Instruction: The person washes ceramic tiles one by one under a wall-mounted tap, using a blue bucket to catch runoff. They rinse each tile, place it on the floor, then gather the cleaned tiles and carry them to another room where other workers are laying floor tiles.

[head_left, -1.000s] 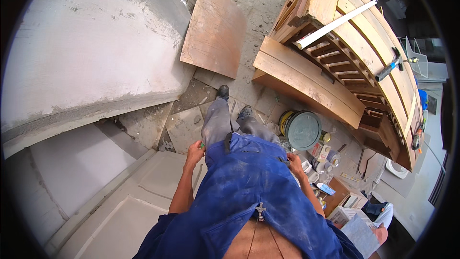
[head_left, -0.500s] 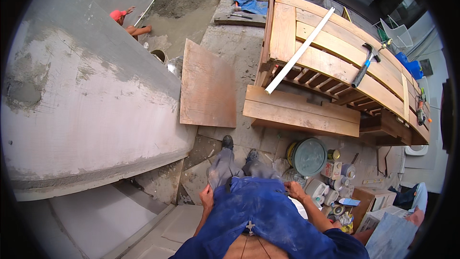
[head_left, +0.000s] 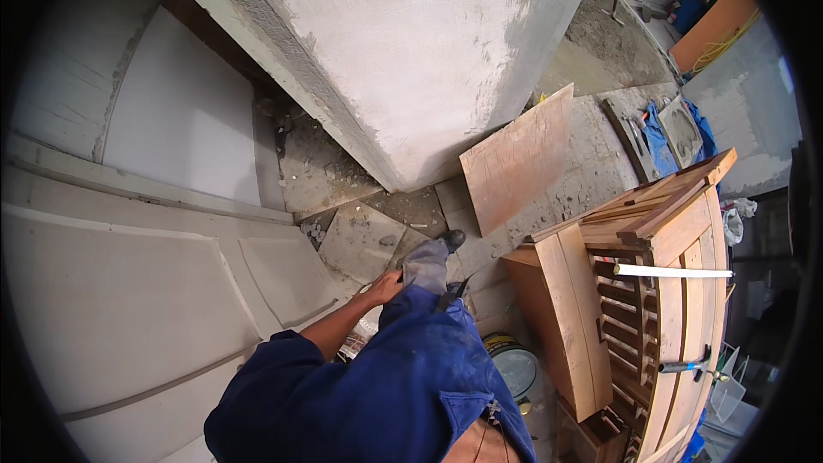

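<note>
head has turned left: left hand at the grey trousers, grip unclear to me, right hand hidden.

Overall medium-bright, soft light, mostly from above. Hottest area: pale plastered wall, top centre, near washed out. White strip at right also very bright. Small glare patch at upper right edge. White panel, upper left, catches light; soft-edged shadow across its lower part. Far left dim and grey; gaps under the wooden slats and right edge go near black. Heavy fisheye: black vignette in corners, door panel edges bow at lower left. Left hand slightly soft, finger detail unclear.
</note>
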Action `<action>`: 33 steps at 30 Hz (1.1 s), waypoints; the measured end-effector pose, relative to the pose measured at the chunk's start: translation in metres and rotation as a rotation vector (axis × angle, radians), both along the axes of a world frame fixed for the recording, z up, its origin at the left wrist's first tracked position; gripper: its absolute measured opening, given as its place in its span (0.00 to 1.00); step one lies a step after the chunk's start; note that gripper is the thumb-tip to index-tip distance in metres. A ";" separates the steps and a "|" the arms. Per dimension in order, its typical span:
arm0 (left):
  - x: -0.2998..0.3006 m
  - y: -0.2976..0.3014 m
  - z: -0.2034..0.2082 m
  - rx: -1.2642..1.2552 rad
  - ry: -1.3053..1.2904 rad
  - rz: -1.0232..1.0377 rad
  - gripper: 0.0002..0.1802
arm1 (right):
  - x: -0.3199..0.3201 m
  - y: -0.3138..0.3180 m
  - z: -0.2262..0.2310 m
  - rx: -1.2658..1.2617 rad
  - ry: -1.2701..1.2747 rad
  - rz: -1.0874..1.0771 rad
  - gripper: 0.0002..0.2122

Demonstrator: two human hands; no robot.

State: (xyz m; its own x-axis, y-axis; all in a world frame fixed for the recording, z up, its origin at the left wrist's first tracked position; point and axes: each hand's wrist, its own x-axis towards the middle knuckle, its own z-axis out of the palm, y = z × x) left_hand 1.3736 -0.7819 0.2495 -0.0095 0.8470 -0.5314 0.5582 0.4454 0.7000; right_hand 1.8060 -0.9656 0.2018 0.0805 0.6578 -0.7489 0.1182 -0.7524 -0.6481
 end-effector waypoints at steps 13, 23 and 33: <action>0.029 -0.023 -0.088 0.164 -0.150 -0.060 0.24 | 0.006 0.196 0.160 0.252 -0.141 0.011 0.17; 0.009 -0.035 -0.038 0.014 0.075 0.060 0.15 | -0.052 0.185 0.183 0.263 -0.267 0.346 0.15; -0.053 -0.001 0.003 0.055 0.147 0.159 0.15 | -0.080 0.246 0.300 0.447 0.605 0.405 0.23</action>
State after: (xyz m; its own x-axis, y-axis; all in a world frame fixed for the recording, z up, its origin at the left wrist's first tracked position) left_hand 1.3211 -0.7826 0.2525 -0.2190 0.8563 -0.4678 0.5821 0.4995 0.6417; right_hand 1.7262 -0.7194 0.5022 -0.5552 0.7931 -0.2505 -0.1392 -0.3856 -0.9121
